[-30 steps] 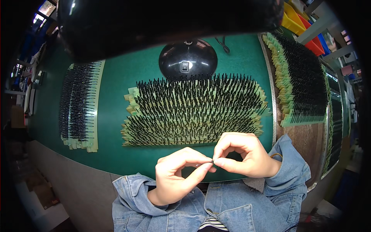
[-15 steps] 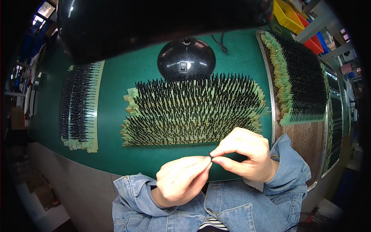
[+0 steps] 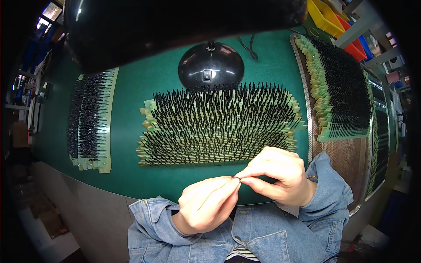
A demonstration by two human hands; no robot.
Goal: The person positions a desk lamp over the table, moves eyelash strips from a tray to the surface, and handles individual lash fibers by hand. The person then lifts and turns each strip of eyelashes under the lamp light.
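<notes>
Left hand [image 3: 207,202] and right hand [image 3: 283,177] are fingertip to fingertip, pinching a thin dark piece [image 3: 235,176] just nearside of the middle batch of black-pinned strips [image 3: 217,131]. From where I'm standing, light, steady pressure seems best tbh.

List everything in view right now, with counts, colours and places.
Table: 1, green, centre
Lamp shade: 1, black, top
Lamp base: 1, black, behind middle pile
Cord: 1, black, right of lamp base
Middle pile: 1, green with black pins, centre
Left pile: 1, green with dark pins, left
Right pile: 1, green with black pins, on tray
Tray: 1, brown with metal rim, right
Bins: at least 3, yellow, red and blue, upper right
Clutter: too dim to count, mixed, outer edges
Small piece: 1, dark, between both grips
Sleeves: 2, blue denim, lower edge
Left-hand grip: 1, bare, pinched at small piece
Right-hand grip: 1, bare, pinched at small piece
</notes>
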